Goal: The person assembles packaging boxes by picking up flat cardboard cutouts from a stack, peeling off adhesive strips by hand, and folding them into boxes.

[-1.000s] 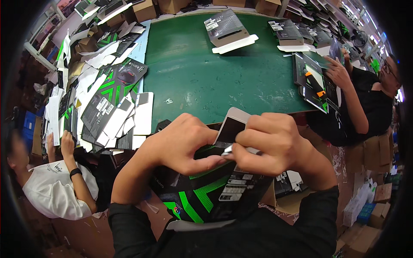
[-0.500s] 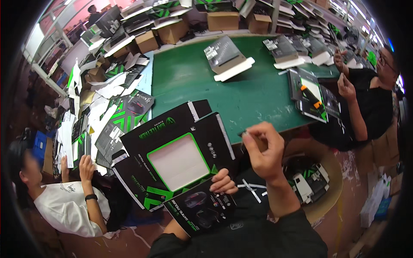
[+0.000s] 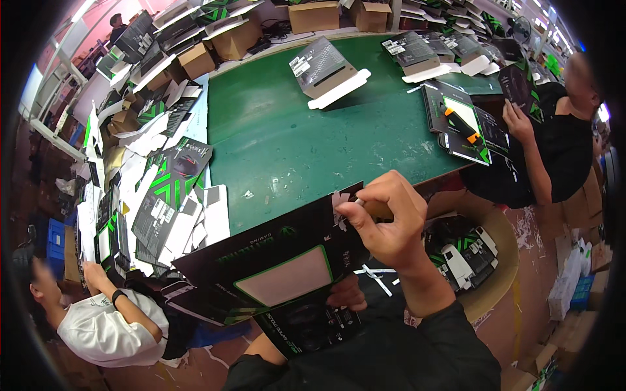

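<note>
Cardboard is what I have in hand: a flat black carton (image 3: 274, 267) with green trim and a pale window panel, held open above my lap at the near edge of the green table (image 3: 287, 143). My right hand (image 3: 388, 221) is closed at the carton's upper right corner, thumb and fingers pressed together on a small pale scrap at the flap edge; whether that scrap is tape or a tab I cannot tell. My left hand (image 3: 345, 294) sits lower, below that grip, fingers curled on the carton's underside, supporting it.

I judge the carton light, stiff across its panels but quick to bend at the creases; its glossy face looks slippery, and the window panel would dent. Edges and corners are the places to hold.

Beyond the right grip, further across the table, lies a grey box with a white tray (image 3: 326, 68). Left of my grip, a heap of flattened cartons (image 3: 156, 195) crowds the table edge, above a person in a white shirt (image 3: 104, 332). To the right, another person's hand (image 3: 518, 124) works on packaging. Below the right wrist, a bin of packed boxes (image 3: 466, 251) stands close.
</note>
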Available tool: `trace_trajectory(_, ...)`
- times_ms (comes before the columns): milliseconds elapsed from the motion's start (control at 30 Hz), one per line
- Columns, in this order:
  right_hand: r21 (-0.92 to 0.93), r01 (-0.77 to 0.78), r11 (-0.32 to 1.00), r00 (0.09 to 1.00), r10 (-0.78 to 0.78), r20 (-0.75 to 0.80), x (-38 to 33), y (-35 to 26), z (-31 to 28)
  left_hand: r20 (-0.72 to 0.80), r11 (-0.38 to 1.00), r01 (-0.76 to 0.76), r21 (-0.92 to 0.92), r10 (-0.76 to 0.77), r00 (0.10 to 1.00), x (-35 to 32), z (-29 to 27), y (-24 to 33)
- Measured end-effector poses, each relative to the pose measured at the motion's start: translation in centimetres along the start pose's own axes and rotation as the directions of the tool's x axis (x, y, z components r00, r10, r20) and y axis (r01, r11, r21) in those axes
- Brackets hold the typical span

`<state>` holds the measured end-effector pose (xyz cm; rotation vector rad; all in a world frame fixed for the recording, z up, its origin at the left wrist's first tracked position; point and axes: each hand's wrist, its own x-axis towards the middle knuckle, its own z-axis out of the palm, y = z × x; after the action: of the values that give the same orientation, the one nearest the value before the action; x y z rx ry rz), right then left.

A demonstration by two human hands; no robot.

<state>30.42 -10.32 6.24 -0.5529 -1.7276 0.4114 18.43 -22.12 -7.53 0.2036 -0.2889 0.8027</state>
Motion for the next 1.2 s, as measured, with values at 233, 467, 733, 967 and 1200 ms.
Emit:
trace_trajectory(233,-0.112,0.311,0.944,0.950,-0.306,0.059,-0.5,0.0,-1.0,-0.204,0.988,-0.130,-0.083,0.110,0.973,-1.0,-0.6,-2.3)
trace_trajectory(467,-0.289,0.455,0.842,0.890,-0.443,0.108,-1.1,-1.1,-1.7,-0.030,0.990,-0.070,-0.123,0.067,0.997,-1.0,-1.3,-2.5)
trace_trajectory(733,-0.320,0.620,0.717,0.777,-0.618,0.121,-3.9,-1.0,-3.2,0.014,0.965,-0.058,-0.254,0.063,0.998,-0.2,-2.7,-3.8)
trace_trajectory(967,-0.250,0.021,0.968,1.000,-0.022,-0.001,-3.2,-0.5,-4.4,0.073,0.919,-0.009,-0.395,0.041,0.997,-0.4,-4.7,-5.1)
trace_trajectory(1200,-0.095,-0.092,0.991,0.993,0.084,-0.082,-3.1,-0.5,-4.9,0.112,0.889,-0.026,-0.457,0.086,0.990,-1.9,-3.6,-4.7)
